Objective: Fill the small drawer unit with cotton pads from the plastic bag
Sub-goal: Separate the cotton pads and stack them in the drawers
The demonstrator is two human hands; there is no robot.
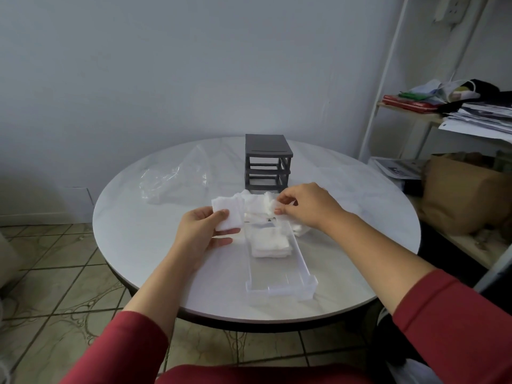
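A dark grey drawer frame (267, 162) stands on the round white table (166, 259), its slots showing no drawers. In front of it lies a clear plastic drawer (279, 284) with a stack of white cotton pads (270, 245) inside. A loose heap of cotton pads (256, 207) sits between frame and drawer. My left hand (202, 234) holds a small stack of square pads (228, 213) left of the drawer. My right hand (304, 206) pinches a pad (270, 205) at the heap's right side. The clear plastic bag (171, 178) lies flat at the table's left.
To the right, a white metal shelf (415, 109) carries papers and clothes. A brown paper bag (460, 195) stands beside the table's right edge. Tiled floor lies to the left and below. A pale wall is behind the table.
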